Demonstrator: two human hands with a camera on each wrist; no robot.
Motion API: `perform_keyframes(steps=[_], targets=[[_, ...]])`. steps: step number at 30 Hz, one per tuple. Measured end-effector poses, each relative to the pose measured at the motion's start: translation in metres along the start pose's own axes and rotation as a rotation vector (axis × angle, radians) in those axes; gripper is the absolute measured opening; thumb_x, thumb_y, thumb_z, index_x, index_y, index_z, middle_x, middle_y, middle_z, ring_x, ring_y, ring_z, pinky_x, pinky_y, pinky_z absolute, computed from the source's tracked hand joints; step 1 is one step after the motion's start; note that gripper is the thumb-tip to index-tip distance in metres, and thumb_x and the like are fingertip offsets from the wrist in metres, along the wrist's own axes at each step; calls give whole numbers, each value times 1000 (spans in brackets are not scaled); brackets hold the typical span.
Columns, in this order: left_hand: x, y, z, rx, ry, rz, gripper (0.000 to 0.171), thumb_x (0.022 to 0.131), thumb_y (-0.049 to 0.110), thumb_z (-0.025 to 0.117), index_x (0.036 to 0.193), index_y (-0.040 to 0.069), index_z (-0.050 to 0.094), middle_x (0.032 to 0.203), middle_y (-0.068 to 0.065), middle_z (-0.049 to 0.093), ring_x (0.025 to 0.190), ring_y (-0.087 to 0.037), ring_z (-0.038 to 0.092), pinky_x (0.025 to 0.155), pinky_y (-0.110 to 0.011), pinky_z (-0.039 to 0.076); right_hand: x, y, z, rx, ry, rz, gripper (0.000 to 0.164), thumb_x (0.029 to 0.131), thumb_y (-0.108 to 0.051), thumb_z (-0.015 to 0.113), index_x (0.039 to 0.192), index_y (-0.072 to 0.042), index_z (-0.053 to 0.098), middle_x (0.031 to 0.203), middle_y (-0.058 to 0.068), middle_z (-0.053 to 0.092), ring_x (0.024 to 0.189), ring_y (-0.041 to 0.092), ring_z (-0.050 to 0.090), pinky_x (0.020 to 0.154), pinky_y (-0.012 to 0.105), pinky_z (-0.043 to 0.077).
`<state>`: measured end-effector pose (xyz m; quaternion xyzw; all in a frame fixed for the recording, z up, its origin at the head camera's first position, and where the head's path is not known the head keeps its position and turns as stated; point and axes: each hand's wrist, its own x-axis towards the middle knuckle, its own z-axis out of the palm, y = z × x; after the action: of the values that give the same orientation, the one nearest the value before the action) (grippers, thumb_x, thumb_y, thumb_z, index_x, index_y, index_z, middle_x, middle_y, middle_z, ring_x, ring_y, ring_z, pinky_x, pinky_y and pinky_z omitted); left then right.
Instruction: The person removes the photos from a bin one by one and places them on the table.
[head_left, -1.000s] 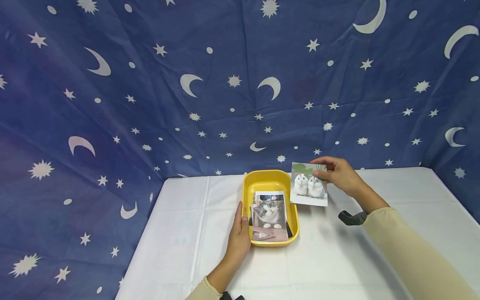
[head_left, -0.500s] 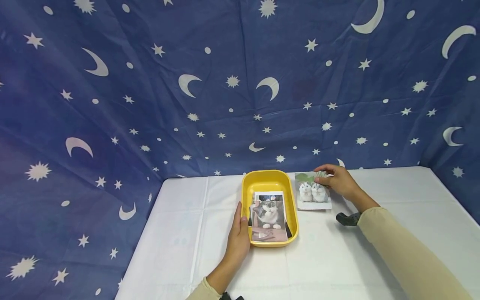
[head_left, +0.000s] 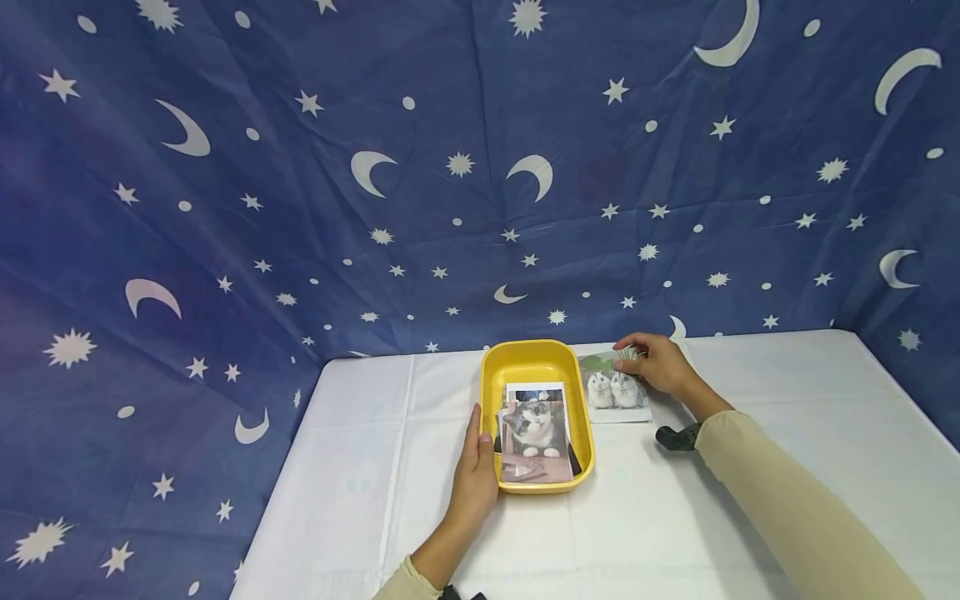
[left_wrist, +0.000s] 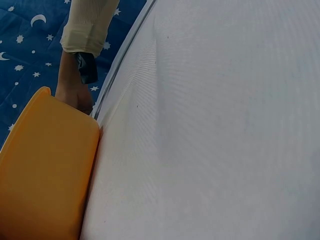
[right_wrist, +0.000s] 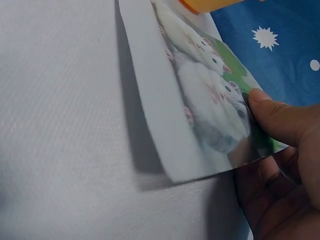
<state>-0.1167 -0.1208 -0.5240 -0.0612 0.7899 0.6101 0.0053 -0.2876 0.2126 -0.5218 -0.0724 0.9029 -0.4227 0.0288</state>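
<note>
- Right hand [head_left: 656, 364] pinches a hamster print [head_left: 611, 392] near its far right corner, thumb on the picture face and fingers beneath; left hand [head_left: 476, 475] grips the side of a yellow tray [head_left: 531, 361], thumb at the rim.
- Blue backdrop [head_left: 435, 108], scattered with pale moons and stars, hangs behind the work.
- White-covered table [head_left: 645, 525] spreads out below, bearing both tray and print.
- Yellow tray stands upright on the cloth, probably light, stiff plastic that could slide if nudged; its side wall and rim offer the surest hold.
- Hamster print sits just right of the tray, close to the table's back edge, its near edge raised over its own shadow in the right wrist view. Whether it touches the tray cannot be told. Likely feather-light, thin and bendable, easily creased and perhaps slick on its face, it is best taken by a corner or edge, with a light pinch.
- Cat print [head_left: 536, 442] tops other prints inside the tray's near half, probably just as flimsy.
</note>
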Motion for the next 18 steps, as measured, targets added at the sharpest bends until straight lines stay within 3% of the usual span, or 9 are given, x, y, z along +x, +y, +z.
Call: perform_keyframes(steps=[8, 13, 18], targets=[[0, 0, 0, 9, 0, -5, 54, 113, 28, 32, 165, 26, 17, 171, -7, 20, 157, -34, 17, 128, -58, 13, 0, 2, -1, -59, 10, -5, 32, 88, -24, 82, 115, -9, 73, 78, 6, 59, 67, 19, 52, 57, 29, 46], [-1, 0, 0, 9, -3, -4, 54, 113, 28, 32, 165, 26, 17, 171, -7, 20, 157, -35, 16, 128, -58, 12, 1, 2, -5, -97, 34, -15, 35, 87, -28, 83, 115, -9, 73, 97, 10, 74, 81, 21, 60, 70, 31, 49], [-1, 2, -1, -6, -8, 1, 54, 113, 29, 33, 165, 26, 18, 171, -7, 19, 158, -35, 16, 128, -58, 12, 0, 2, -11, -108, 47, -15, 35, 89, -28, 82, 115, -7, 73, 107, 13, 76, 92, 26, 67, 74, 32, 54]])
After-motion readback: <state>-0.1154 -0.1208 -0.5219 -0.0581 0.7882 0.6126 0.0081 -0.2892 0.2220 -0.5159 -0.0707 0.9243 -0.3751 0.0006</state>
